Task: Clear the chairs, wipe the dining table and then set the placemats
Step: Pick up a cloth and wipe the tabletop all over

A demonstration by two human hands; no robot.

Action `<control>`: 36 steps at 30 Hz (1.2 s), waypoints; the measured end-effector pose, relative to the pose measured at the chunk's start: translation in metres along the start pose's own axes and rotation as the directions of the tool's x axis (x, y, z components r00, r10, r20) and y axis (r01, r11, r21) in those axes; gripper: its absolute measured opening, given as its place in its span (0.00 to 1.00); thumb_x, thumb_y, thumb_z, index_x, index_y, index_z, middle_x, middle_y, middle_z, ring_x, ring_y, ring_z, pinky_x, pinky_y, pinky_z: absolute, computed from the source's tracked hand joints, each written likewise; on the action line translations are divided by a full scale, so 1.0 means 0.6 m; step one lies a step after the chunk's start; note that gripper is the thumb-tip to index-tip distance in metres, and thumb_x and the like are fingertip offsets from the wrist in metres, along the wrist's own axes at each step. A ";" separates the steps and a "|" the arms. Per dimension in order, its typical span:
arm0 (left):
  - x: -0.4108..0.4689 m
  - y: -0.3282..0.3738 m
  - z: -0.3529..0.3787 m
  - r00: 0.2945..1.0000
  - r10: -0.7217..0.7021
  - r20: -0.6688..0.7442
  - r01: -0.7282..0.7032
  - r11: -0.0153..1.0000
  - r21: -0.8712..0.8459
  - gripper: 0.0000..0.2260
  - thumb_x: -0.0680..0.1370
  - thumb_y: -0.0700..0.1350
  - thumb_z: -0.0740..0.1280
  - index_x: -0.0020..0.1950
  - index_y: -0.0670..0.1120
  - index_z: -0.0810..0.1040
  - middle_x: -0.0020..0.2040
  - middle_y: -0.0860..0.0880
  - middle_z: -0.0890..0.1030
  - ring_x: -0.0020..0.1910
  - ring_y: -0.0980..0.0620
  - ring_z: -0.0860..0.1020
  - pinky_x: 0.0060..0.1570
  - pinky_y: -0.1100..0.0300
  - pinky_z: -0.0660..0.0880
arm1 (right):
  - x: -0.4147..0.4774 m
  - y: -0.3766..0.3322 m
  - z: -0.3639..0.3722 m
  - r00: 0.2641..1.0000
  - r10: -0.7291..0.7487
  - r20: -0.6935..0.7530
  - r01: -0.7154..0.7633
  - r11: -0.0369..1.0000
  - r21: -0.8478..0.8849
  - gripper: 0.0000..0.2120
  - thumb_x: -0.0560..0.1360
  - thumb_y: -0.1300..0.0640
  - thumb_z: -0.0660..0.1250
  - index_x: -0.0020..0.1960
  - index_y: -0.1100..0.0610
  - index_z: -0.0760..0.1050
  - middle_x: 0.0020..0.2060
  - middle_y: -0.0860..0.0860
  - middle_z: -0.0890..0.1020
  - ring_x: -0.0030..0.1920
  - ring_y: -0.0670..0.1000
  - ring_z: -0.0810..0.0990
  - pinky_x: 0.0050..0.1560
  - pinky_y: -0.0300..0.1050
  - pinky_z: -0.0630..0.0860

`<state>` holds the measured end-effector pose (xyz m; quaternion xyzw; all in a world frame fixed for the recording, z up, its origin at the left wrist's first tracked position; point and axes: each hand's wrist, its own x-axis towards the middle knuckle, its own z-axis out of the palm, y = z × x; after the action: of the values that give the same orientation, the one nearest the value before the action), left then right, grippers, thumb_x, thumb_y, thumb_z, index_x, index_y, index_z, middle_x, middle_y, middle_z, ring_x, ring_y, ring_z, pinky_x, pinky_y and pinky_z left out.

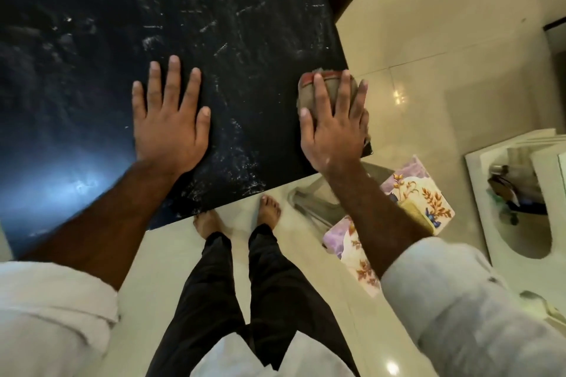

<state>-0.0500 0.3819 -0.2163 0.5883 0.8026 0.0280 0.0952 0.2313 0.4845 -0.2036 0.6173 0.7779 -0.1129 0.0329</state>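
The black glossy dining table point(214, 24) fills the upper left and shows white streaks and smears. My left hand point(170, 119) lies flat on the table top with its fingers spread and straight. My right hand point(333, 125) presses flat on a brownish cloth with a red edge point(309, 86) at the table's near right corner. The fingers lie straight over the cloth, which sticks out past the fingertips. Floral placemats point(422, 193) lie below the corner to the right, partly hidden by my right forearm.
Cream floor tiles point(428, 40) surround the table. A white unit point(505, 193) holding small items stands at the right edge. My bare feet point(235, 217) stand at the table's near edge. A grey chair or stand point(315, 202) sits under the corner.
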 end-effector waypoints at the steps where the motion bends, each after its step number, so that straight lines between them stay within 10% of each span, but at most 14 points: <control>1: -0.001 0.000 -0.001 1.000 -0.001 0.001 0.001 1.000 0.002 0.31 0.89 0.61 0.47 0.91 0.52 0.48 0.91 0.45 0.45 0.90 0.38 0.44 0.86 0.32 0.45 | 0.016 -0.017 0.002 1.000 -0.007 -0.024 0.007 1.000 -0.002 0.34 0.86 0.33 0.51 0.89 0.41 0.52 0.89 0.56 0.50 0.88 0.68 0.47 0.81 0.74 0.61; 10: -0.003 -0.013 -0.013 0.996 0.056 0.066 -0.054 0.998 -0.031 0.31 0.90 0.60 0.49 0.91 0.51 0.47 0.91 0.45 0.44 0.90 0.39 0.43 0.86 0.34 0.44 | -0.163 -0.094 0.035 0.961 -0.269 0.067 0.271 0.962 -0.019 0.34 0.87 0.33 0.52 0.90 0.40 0.48 0.90 0.55 0.46 0.88 0.64 0.43 0.83 0.67 0.57; 18: -0.084 -0.148 -0.035 0.995 0.073 0.069 -0.075 0.997 0.029 0.32 0.89 0.65 0.46 0.91 0.54 0.50 0.91 0.46 0.45 0.90 0.38 0.44 0.86 0.35 0.42 | -0.041 -0.036 0.006 0.999 0.036 -0.010 -0.036 0.999 -0.022 0.35 0.86 0.31 0.49 0.89 0.42 0.48 0.89 0.57 0.48 0.88 0.68 0.45 0.81 0.76 0.59; 28: -0.085 -0.163 -0.030 0.995 0.097 0.004 -0.097 0.995 0.016 0.31 0.89 0.64 0.48 0.91 0.55 0.50 0.91 0.46 0.46 0.90 0.38 0.46 0.86 0.33 0.47 | -0.241 -0.217 0.058 0.981 -0.184 0.065 0.188 0.981 -0.052 0.34 0.87 0.34 0.52 0.90 0.41 0.49 0.90 0.55 0.46 0.89 0.63 0.43 0.83 0.67 0.57; 36: -0.104 -0.205 -0.026 0.991 0.117 0.060 -0.116 0.993 -0.017 0.34 0.89 0.65 0.50 0.91 0.52 0.48 0.91 0.45 0.44 0.90 0.37 0.43 0.86 0.34 0.43 | -0.124 -0.178 0.039 0.995 0.091 -0.044 -0.094 0.994 -0.051 0.35 0.87 0.32 0.48 0.90 0.43 0.49 0.89 0.60 0.49 0.87 0.69 0.46 0.81 0.74 0.60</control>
<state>-0.1505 0.2857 -0.2131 0.6340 0.7633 0.0208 0.1219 0.1434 0.3861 -0.1977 0.6538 0.7517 -0.0777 0.0385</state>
